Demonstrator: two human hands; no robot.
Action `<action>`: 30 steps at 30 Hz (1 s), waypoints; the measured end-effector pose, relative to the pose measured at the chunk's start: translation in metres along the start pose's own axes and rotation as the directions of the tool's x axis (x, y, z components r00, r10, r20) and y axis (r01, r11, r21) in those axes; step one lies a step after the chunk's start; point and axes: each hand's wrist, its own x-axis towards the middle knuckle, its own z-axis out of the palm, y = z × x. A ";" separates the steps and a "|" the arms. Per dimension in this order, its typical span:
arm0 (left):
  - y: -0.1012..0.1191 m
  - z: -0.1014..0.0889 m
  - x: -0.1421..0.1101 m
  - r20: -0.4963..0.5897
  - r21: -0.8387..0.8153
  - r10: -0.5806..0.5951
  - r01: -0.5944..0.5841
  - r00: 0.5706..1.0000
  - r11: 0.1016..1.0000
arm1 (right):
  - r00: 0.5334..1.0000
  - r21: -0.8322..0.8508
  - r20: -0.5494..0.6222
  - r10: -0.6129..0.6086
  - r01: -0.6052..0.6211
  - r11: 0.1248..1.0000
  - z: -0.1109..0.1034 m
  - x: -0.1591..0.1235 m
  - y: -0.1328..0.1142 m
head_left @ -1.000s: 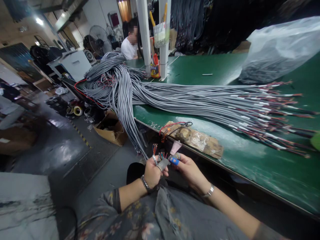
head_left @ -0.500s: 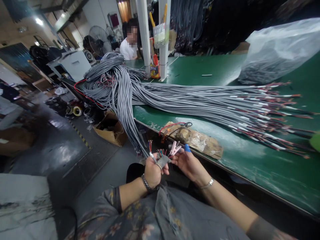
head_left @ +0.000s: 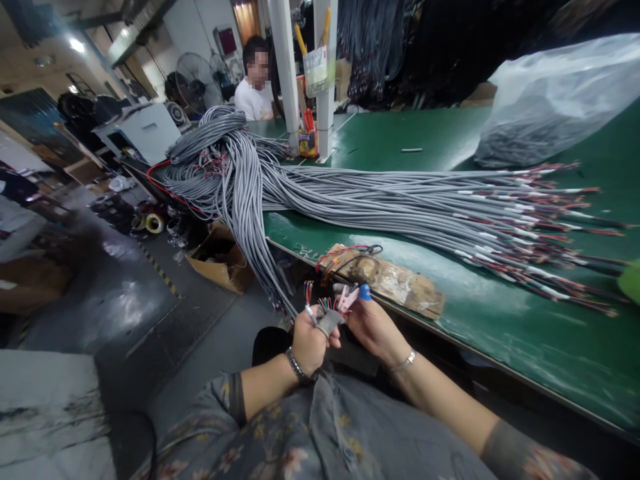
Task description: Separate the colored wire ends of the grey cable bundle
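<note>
My left hand [head_left: 309, 343] is closed round the ends of grey cables [head_left: 314, 313], whose thin coloured wires stick up above the thumb; the thumb wears a grey wrap. My right hand [head_left: 373, 325] pinches a small pink tool [head_left: 348, 298] right beside those wire ends; one raised fingertip wears a blue cap [head_left: 365, 291]. Both hands sit over my lap, just before the green table's [head_left: 500, 333] front edge. The held cables run up into the big grey cable bundle [head_left: 350, 197] draped over the table's corner.
A worn brown board [head_left: 395, 280] with red and black wires lies on the table edge near my hands. A clear plastic bag [head_left: 555, 100] sits at the back right. A cardboard box [head_left: 220, 257] stands on the floor. Another person [head_left: 253, 93] sits behind the white posts.
My right hand turned and lifted its blue-capped finger from beside the left thumb, bringing the pink tool up at the wire ends. The left hand stayed almost still.
</note>
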 end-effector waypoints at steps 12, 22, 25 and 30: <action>-0.008 -0.010 -0.004 0.017 0.014 0.036 -0.037 0.999 0.999 | 0.990 0.217 -0.029 0.138 -0.129 0.968 0.002 -0.003 0.000; 0.002 -0.021 -0.006 0.032 0.245 0.337 -0.334 0.941 0.910 | 0.995 0.122 -0.007 0.098 -0.097 0.988 0.005 -0.009 -0.008; 0.000 -0.023 -0.002 0.109 0.386 0.532 -0.528 0.840 0.756 | 0.997 0.080 -0.031 0.073 -0.071 0.994 0.007 -0.011 -0.009; 0.005 -0.023 0.004 0.251 0.531 0.804 -0.771 0.538 0.350 | 0.996 0.014 -0.070 0.051 -0.050 0.999 0.006 -0.010 -0.007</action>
